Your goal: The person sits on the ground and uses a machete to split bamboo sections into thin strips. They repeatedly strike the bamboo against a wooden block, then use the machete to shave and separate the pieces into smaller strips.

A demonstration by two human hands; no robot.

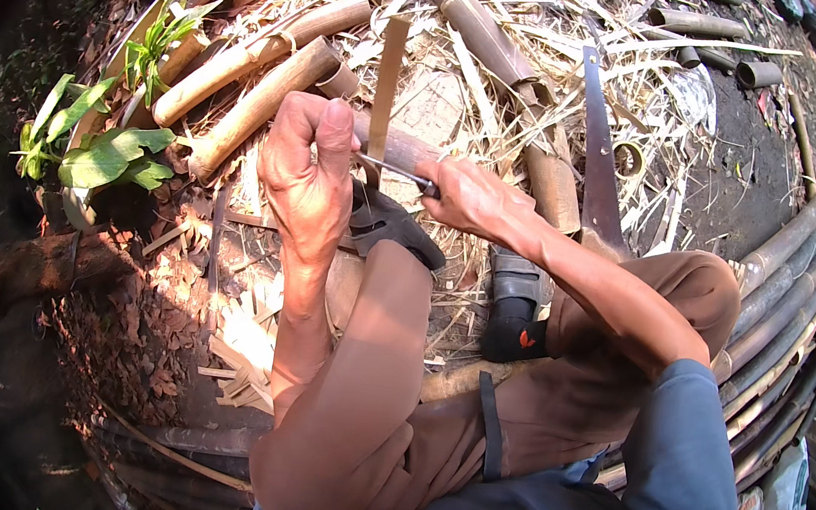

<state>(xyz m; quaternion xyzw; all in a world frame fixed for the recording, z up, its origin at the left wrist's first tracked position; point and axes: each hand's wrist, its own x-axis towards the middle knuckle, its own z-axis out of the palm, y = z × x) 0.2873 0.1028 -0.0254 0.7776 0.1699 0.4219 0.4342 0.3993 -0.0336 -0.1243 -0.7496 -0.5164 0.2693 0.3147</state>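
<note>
My right hand (475,198) is closed round the dark handle of a small knife (397,170). Its thin blade points left and crosses a flat bamboo strip (386,91), which stands upright between my hands. Close by the blade tip, my left hand (305,168) is shut in a fist with the thumb laid over the bent fingers. What lies inside that fist is hidden, and the strip runs just to its right. Beneath the hands are a length of bamboo (400,145) and my dark sandal (391,228).
Cut bamboo tubes (484,27) lie among pale shavings (434,288) ahead. A long dark tapered blade, like a hand saw (601,146), leans near my right knee. Long bamboo poles (797,289) are stacked at the right. A leafy plant (102,155) grows at the left.
</note>
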